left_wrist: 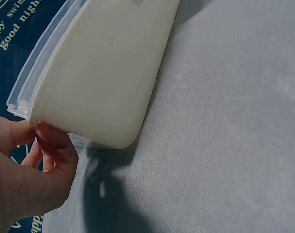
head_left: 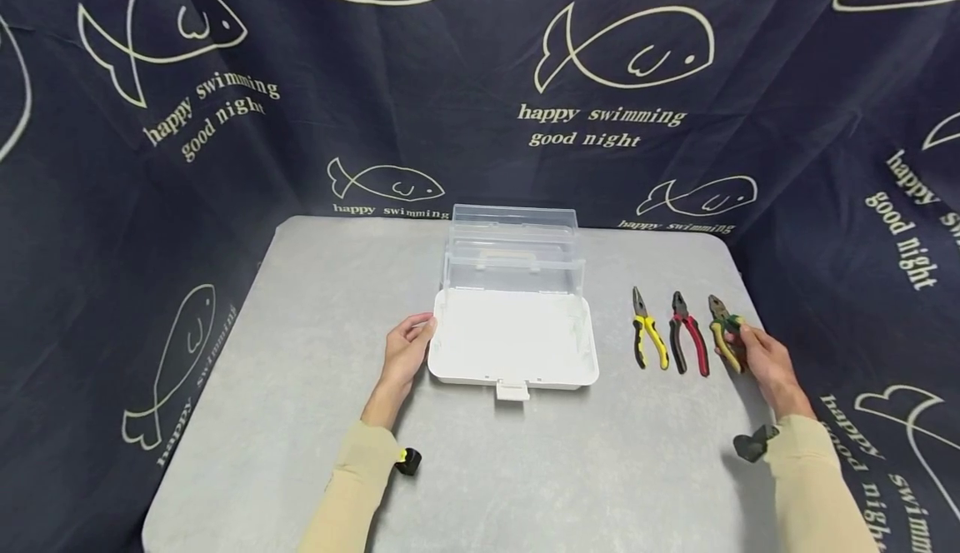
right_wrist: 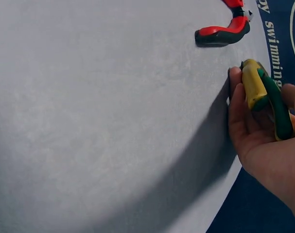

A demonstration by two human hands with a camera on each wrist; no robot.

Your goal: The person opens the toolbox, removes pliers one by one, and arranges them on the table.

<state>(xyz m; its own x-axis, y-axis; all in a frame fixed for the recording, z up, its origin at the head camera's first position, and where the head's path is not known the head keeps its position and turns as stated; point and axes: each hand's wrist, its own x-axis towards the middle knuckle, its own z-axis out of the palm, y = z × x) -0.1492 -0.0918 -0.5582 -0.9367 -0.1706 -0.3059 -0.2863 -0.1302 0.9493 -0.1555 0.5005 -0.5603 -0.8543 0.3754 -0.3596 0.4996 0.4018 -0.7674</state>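
Observation:
A white plastic box (head_left: 513, 336) with its clear lid (head_left: 514, 245) raised at the back stands mid-table. My left hand (head_left: 407, 351) pinches the rim at the box's left side between thumb and fingers, as the left wrist view shows up close. Over at the right, my right hand (head_left: 767, 363) grips the green-and-yellow handles of a pair of pliers (head_left: 724, 324), whose dark jaws point away from me. To their left lie red-and-black pliers (head_left: 688, 332), and further left yellow-and-black long-nose pliers (head_left: 647, 328).
The grey table (head_left: 600, 470) ends close beside my right hand. A dark blue cloth (head_left: 480, 103) with white fish drawings hangs behind and along both sides. A white latch (head_left: 512, 390) juts from the box's front.

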